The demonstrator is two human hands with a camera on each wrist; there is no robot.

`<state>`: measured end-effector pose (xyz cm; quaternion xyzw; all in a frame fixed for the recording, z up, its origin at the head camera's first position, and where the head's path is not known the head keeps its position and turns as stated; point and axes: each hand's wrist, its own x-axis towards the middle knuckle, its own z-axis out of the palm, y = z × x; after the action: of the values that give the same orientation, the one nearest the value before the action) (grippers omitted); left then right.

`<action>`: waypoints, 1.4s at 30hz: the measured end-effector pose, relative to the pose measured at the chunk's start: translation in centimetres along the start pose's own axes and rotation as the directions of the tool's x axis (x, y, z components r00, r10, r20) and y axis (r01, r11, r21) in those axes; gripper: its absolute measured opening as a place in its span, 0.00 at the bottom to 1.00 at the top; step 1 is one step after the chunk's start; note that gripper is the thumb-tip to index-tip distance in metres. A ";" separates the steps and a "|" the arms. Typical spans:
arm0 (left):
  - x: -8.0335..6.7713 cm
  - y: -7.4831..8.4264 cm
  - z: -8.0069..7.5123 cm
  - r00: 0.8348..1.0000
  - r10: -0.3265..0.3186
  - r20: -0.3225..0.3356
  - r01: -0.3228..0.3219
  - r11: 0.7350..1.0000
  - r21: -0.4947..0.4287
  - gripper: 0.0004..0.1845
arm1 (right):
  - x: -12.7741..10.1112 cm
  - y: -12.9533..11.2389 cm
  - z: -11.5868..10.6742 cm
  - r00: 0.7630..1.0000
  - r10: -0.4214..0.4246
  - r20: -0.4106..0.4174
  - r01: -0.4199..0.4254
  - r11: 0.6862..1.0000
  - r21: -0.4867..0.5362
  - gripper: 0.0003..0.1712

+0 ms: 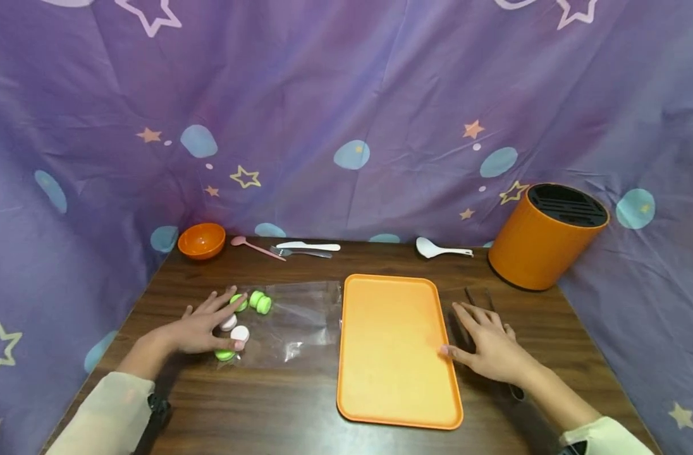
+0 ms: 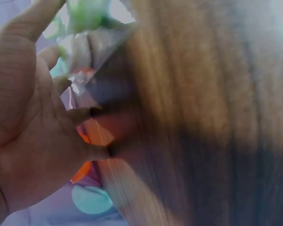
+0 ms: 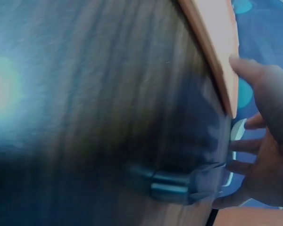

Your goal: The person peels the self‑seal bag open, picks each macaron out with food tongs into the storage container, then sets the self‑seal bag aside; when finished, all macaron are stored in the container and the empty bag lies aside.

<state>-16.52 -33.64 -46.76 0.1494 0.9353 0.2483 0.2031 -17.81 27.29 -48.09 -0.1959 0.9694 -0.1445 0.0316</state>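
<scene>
In the head view my left hand lies spread over the left end of a clear plastic bag. Small round green pieces and pale pinkish-white pieces, macaron-like, show at that end around my fingers. My right hand is over a dark, long two-armed utensil, perhaps tongs, mostly hidden beneath it. Its thumb reaches the right rim of an orange tray. Both wrist views are blurred; the left palm and right hand show extended fingers.
Along the back edge stand an orange bowl, a pink spoon, a white knife, a grey fork and a white ladle. An orange knife block stands back right. Purple cloth hangs behind the table.
</scene>
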 end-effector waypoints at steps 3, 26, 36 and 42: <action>0.2 0.3 0.3 1.000 -0.012 -0.020 0.012 1.000 0.009 0.60 | -0.6 0.4 0.1 0.999 0.041 -0.024 -0.041 0.999 0.000 0.57; 0.6 -0.4 0.5 0.994 -0.007 -0.113 0.010 1.000 0.023 0.60 | -2.6 3.9 -0.5 0.940 0.338 -0.048 -0.334 0.939 0.075 0.39; 0.7 -0.4 0.4 0.996 -0.029 -0.081 0.031 0.999 0.017 0.54 | -2.1 0.1 -1.7 0.956 0.093 -0.279 -0.068 0.993 0.100 0.28; 0.7 -0.4 0.5 0.995 -0.041 -0.086 0.041 0.999 -0.009 0.51 | -0.3 -4.0 -2.5 0.937 -0.241 -0.253 0.251 0.968 0.008 0.28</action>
<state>-16.91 -33.47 -47.59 0.1187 0.9451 0.2537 0.1682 -16.32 24.54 -44.48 -0.2952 0.9304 -0.1901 -0.1053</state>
